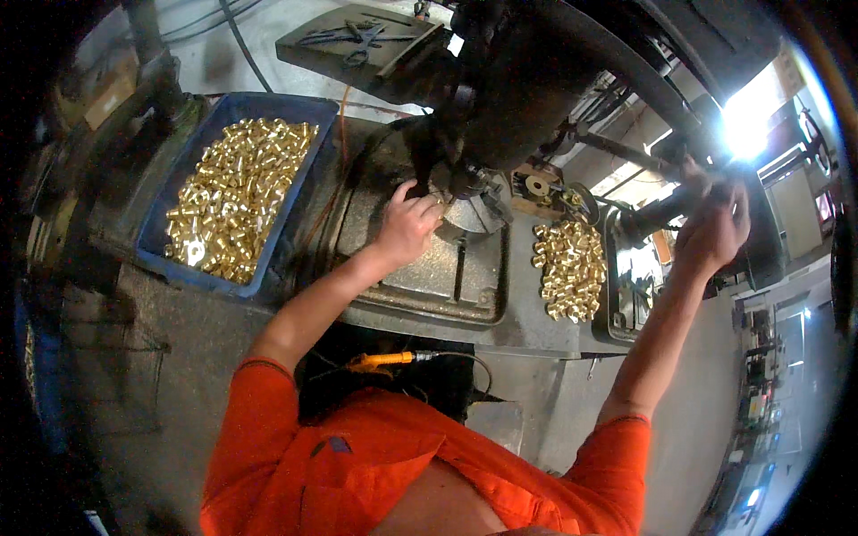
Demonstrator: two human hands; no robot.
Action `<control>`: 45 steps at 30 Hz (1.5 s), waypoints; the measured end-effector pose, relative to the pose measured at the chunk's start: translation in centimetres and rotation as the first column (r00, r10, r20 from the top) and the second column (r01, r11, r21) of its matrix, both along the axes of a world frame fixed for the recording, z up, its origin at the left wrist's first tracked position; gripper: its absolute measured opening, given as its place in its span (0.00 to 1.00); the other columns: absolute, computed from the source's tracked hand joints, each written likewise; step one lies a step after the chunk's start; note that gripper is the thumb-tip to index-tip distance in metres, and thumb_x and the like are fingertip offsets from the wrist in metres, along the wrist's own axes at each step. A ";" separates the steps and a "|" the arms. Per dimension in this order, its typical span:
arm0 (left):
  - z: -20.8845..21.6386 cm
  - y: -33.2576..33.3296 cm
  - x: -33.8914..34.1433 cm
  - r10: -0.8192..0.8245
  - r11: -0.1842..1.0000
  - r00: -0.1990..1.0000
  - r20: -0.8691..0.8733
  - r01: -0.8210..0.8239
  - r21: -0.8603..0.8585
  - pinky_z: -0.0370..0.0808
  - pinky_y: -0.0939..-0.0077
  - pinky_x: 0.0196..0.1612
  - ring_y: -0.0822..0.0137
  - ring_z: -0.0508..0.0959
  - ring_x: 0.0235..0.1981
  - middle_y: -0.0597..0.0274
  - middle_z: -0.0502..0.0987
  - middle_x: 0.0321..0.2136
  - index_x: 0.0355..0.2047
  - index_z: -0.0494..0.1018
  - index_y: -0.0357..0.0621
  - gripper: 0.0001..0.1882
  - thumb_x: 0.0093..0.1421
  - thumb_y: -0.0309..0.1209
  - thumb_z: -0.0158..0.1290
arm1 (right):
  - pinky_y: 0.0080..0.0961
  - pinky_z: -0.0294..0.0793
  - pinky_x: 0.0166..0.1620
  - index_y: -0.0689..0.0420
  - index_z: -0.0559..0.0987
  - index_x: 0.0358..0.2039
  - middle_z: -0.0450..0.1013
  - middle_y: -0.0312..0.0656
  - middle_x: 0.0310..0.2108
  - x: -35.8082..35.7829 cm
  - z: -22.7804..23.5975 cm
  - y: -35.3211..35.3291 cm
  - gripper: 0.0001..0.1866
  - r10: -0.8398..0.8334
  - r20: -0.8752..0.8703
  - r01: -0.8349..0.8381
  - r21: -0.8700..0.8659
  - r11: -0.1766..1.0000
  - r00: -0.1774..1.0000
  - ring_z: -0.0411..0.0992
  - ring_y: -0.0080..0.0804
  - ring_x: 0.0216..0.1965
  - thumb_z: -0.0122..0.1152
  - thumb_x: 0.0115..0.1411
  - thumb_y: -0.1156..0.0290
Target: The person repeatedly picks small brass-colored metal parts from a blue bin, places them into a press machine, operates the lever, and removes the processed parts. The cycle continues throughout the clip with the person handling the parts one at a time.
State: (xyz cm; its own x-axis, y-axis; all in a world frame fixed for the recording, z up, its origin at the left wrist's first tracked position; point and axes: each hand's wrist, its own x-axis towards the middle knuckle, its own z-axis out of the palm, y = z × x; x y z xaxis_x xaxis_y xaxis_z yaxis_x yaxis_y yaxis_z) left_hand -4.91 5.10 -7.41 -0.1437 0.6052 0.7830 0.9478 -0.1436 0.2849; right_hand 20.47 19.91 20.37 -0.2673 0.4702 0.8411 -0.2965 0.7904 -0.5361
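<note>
My left hand [412,225] is at the round metal fixture [474,214] on the bed of a drill press [527,80]. Its fingers are bent and pressed together by the fixture, and what lies between them is hidden. Raised on the right, my right hand [715,230] is closed around the end of the machine's lever [630,154], with its fingertips slightly blurred. Metal chips are scattered over the machine bed [407,290] below my left hand.
A blue bin [268,279] full of small brass fittings [237,196] stands on the left. More brass fittings [569,272] lie heaped right of the bed, beside a dark tray [618,308]. Pliers [362,49] rest on a far plate. An orange-yellow tool [382,360] hangs below the bench edge.
</note>
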 end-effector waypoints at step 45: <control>6.2 -8.1 0.3 -0.062 0.964 0.996 -0.059 0.044 -0.264 0.63 0.58 0.53 0.59 0.75 0.24 0.59 0.74 0.21 0.37 0.70 0.43 0.16 0.46 0.27 0.57 | 0.29 0.70 0.33 0.65 0.74 0.37 0.74 0.51 0.28 10.4 -29.9 3.1 0.20 -0.358 0.867 0.832 -0.109 0.544 0.348 0.72 0.35 0.29 0.53 0.41 0.72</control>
State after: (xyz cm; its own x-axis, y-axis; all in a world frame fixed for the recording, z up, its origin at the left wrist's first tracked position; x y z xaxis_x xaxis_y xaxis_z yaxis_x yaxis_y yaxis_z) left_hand -4.59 -2.99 -1.19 -0.0590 0.7958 0.6026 0.9588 -0.1228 0.2560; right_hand 30.83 23.00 -9.53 -0.0651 0.9898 0.1265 0.7861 0.1290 -0.6045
